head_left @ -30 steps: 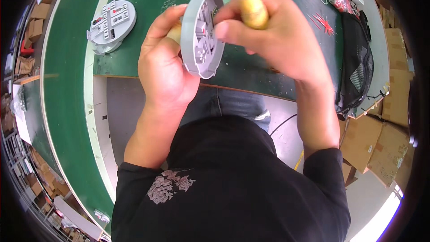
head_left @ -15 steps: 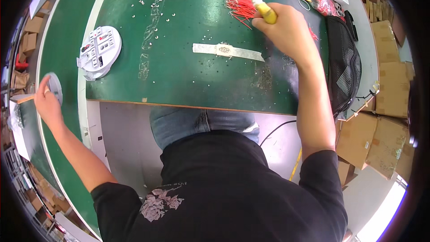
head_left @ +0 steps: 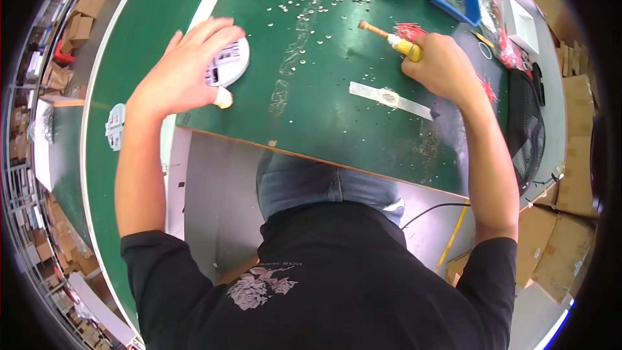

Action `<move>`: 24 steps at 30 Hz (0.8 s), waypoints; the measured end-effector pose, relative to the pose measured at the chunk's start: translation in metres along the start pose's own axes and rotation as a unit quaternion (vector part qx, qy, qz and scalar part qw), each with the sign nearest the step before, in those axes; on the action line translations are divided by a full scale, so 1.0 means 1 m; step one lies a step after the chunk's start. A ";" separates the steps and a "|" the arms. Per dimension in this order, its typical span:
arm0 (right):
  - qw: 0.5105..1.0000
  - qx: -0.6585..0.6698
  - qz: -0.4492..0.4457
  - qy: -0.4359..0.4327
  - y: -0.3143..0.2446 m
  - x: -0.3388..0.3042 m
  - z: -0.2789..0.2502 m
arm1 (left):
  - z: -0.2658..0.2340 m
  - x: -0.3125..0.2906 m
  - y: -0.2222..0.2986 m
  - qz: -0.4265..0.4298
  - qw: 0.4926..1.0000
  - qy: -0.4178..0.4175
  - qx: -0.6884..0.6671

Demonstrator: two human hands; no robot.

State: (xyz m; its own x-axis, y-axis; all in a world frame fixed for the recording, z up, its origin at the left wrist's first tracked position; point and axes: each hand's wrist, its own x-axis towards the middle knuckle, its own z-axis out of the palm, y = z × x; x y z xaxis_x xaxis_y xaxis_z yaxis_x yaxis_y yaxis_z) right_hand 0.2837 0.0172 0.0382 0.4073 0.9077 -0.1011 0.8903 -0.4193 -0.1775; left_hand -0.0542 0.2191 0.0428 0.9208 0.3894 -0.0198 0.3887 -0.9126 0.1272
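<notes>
My left hand (head_left: 184,71) reaches over a round white plastic part (head_left: 238,65) on the green table, its fingers stretched out and spread across the left side. A pale cover sits on the thumb tip, beside the part's lower edge. Much of the part is hidden under the hand; small dark and grey pieces show in it. In my right hand (head_left: 444,68) is a yellow-handled tool (head_left: 407,48) with a white-wrapped neck and a brown shaft pointing up and left. It is held above the table, near a pile of red wire-like pieces (head_left: 409,30).
Small metal pieces (head_left: 301,3) lie scattered at the far middle. Blue bins (head_left: 476,10) stand at the back right, beside a white box (head_left: 520,26) and a black mesh bag (head_left: 523,129). A tape strip (head_left: 363,91) crosses the table. Another white part (head_left: 115,128) sits at far left.
My left hand has moved right, from the white part at far left to the one on the table. My right hand still holds the tool. The whole view has shifted.
</notes>
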 end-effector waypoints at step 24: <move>0.890 0.450 -0.045 0.061 -0.072 -0.079 -0.027 | 0.017 0.022 0.148 -0.044 0.748 0.240 -0.617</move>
State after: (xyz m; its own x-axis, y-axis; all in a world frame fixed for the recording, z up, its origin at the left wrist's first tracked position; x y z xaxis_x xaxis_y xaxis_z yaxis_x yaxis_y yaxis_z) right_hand 0.1930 -0.0240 0.0854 0.4111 0.9102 0.0499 0.4194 -0.1402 -0.8969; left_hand 0.0243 0.0901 0.0443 0.6606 0.7118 0.2387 -0.1508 -0.1857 0.9710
